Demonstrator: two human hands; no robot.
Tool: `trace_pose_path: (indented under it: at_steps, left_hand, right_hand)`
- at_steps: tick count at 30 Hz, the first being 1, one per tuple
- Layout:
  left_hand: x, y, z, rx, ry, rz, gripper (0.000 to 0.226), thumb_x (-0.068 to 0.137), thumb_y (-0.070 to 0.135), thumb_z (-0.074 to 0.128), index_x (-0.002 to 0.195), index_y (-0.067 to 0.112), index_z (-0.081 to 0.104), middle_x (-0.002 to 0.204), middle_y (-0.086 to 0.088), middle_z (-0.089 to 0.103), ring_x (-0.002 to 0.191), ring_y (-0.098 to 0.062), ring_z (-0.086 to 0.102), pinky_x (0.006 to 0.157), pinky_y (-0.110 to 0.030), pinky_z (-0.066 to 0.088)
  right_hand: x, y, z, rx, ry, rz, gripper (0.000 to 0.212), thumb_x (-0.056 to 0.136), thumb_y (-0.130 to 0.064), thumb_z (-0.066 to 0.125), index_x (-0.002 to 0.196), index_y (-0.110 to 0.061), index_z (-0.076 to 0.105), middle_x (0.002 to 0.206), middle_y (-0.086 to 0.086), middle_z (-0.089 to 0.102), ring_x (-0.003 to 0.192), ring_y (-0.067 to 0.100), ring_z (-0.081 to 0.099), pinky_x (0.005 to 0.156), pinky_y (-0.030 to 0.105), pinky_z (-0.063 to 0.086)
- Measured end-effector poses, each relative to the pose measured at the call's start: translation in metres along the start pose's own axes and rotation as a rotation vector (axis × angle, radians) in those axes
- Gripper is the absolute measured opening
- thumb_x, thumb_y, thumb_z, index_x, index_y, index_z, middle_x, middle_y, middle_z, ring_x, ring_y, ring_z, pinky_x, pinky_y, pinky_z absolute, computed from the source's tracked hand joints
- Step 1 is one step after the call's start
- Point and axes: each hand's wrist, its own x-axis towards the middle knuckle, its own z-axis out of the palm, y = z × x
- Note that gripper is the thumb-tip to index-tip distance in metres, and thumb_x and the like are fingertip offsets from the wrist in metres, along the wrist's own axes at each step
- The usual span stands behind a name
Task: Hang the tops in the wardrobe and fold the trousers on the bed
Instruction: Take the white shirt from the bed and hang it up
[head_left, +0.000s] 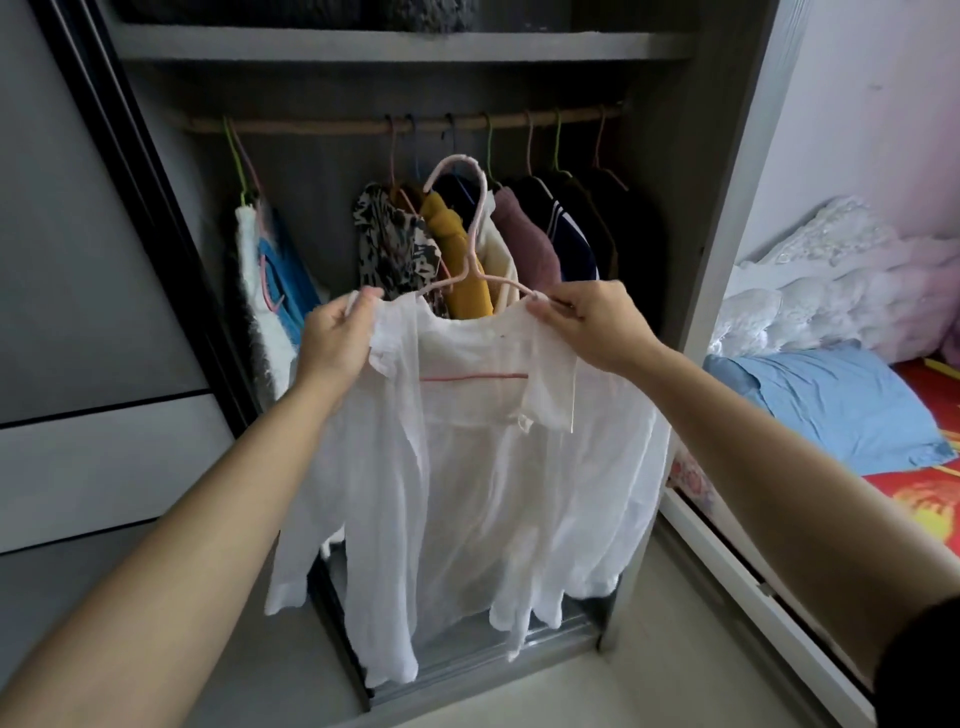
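Left hand (337, 340) and right hand (589, 322) pinched the limp white top (467, 493) at its shoulders; probably slippery, best held by the pink hanger (476, 228).

The wardrobe rail (311, 127) in front of me carries hanging clothes (524, 244). On my right, the bed (914, 493) bears a blue pillow (831, 405) and white bedding (810, 291).

Right of the right hand (587, 327) and lower, a blue pillow (831, 410) lies on a red patterned sheet (930, 499). Ruffled white and pink bedding (810, 291) is heaped just beyond it, against a pale pink wall (872, 104). Left of the left hand (337, 338) stands a grey sliding door (78, 260). Below both hands is pale floor (649, 691).
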Motion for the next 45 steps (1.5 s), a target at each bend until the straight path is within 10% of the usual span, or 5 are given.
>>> trace_pose_path:
  at_steps: [3,9,15,26,45]
  left_hand:
    - [0.002,0.014,-0.004,-0.006,0.241,0.004,0.038,0.096,0.038,0.052,0.069,0.012,0.058,0.068,-0.001,0.058,0.065,-0.010,0.051,0.068,-0.030,0.041]
    - [-0.002,0.039,-0.016,-0.273,-0.359,-0.310,0.019,0.101,0.044,0.051,0.109,0.027,0.056,0.072,-0.009,0.073,0.057,-0.022,0.069,0.056,-0.032,0.057]
    - [0.026,0.030,-0.023,0.174,0.144,0.050,0.031,0.093,0.044,0.054,0.098,0.017,0.067,0.077,0.007,0.062,0.081,-0.022,0.062,0.076,-0.033,0.050]
    - [0.042,0.024,-0.021,0.518,-0.252,0.384,0.019,0.093,0.025,0.068,0.107,0.015,0.076,0.098,0.001,0.074,0.093,-0.017,0.066,0.083,-0.029,0.051]
    - [0.061,0.015,-0.043,-0.430,-0.536,-0.534,0.041,0.106,0.014,0.040,0.088,-0.005,0.071,0.087,-0.016,0.071,0.068,-0.017,0.070,0.054,-0.027,0.057]
  right_hand:
    - [0.005,0.001,0.005,0.004,0.077,0.031,0.041,0.099,-0.039,0.059,0.070,-0.011,0.060,0.056,0.002,0.050,0.049,0.011,0.040,0.049,0.027,0.032]
    - [0.010,-0.018,0.008,-0.031,0.156,0.030,0.043,0.099,-0.038,0.059,0.059,-0.033,0.044,0.053,-0.010,0.045,0.051,0.009,0.043,0.049,0.031,0.031]
    - [0.009,-0.028,0.007,-0.115,0.136,-0.003,0.032,0.100,-0.039,0.056,0.072,-0.026,0.055,0.058,-0.014,0.047,0.055,0.006,0.045,0.051,0.028,0.031]
    - [0.005,-0.036,0.016,-0.195,0.137,-0.013,0.032,0.101,-0.041,0.055,0.088,-0.015,0.071,0.067,-0.006,0.057,0.063,0.016,0.054,0.054,0.032,0.041]
    - [0.006,-0.059,0.044,-0.317,0.066,0.014,0.033,0.101,-0.038,0.054,0.075,-0.019,0.058,0.060,-0.012,0.047,0.060,0.015,0.048,0.053,0.032,0.037]
